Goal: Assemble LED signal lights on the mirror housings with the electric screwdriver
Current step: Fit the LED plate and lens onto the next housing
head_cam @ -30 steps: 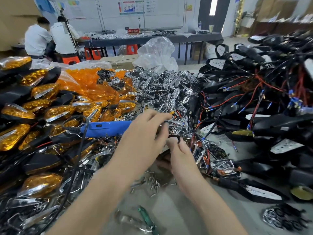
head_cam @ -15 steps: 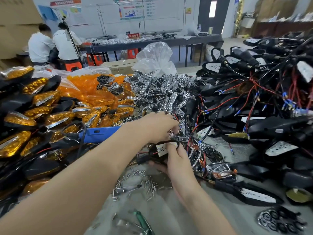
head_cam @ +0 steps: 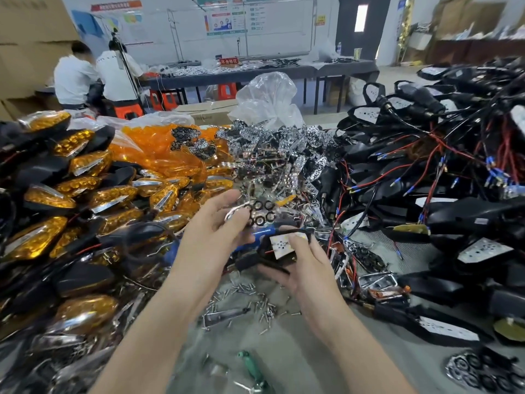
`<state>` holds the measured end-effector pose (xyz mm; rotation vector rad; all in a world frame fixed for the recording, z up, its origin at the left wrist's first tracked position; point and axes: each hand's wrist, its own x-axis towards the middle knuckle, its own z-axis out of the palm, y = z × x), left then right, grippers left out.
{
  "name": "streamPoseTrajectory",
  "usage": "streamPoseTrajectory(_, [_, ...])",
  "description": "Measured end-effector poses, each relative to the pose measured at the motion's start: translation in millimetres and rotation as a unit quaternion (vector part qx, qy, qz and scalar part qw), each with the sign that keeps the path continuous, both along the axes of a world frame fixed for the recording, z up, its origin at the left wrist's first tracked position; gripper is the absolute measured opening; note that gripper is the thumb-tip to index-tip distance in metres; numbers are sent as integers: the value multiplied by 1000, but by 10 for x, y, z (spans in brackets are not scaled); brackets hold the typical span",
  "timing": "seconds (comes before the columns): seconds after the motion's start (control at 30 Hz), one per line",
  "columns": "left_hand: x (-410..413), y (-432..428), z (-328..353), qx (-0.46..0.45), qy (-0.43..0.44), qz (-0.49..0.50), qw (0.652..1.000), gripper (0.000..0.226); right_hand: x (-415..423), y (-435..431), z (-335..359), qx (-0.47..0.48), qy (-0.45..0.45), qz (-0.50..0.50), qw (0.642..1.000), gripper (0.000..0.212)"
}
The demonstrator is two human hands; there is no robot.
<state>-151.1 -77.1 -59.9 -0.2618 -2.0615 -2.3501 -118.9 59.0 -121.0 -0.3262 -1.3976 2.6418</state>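
While a black housing [head_cam: 279, 258] with a white LED board [head_cam: 282, 245] on its upper face is gripped in the right hand [head_cam: 308, 275], a chrome reflector [head_cam: 257, 212] with black rings is pinched in the left hand [head_cam: 211, 237], just above and to the left of it. The right fingers [head_cam: 297, 240] are curled over the housing's far edge, with the thumb set under its near side. The left fingers [head_cam: 227, 198] and thumb are closed on the reflector's left end. Reflector and housing are held close together above the counter [head_cam: 298, 354]; whether they touch cannot be told. A blue screwdriver [head_cam: 262, 234] is seen lying behind the hands, mostly hidden by the left one and held by neither. Loose screws [head_cam: 247, 304] are scattered on the counter beneath the hands, and a green-handled tool [head_cam: 251, 366] lies nearer the bottom edge. Amber lights [head_cam: 82, 194] are heaped at the left, a chrome pile [head_cam: 284, 157] at the centre back, and wired housings [head_cam: 426, 200] with red and black leads at the right. A clear bag [head_cam: 267, 100] stands behind the chrome pile. Two people [head_cam: 76, 78] in white shirts are seated at a far counter [head_cam: 255, 73]
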Motion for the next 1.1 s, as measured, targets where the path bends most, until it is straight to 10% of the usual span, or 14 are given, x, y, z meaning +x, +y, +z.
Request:
streamPoseTrajectory(0.2, [49,-217,-165,169,-77,21,982,32,-58,29,23,3,3,-8,1000,31])
streamPoseTrajectory(1.1, [81,-243,-184,204,-110,16,973,35,-41,23,45,52,26,-8,998,45])
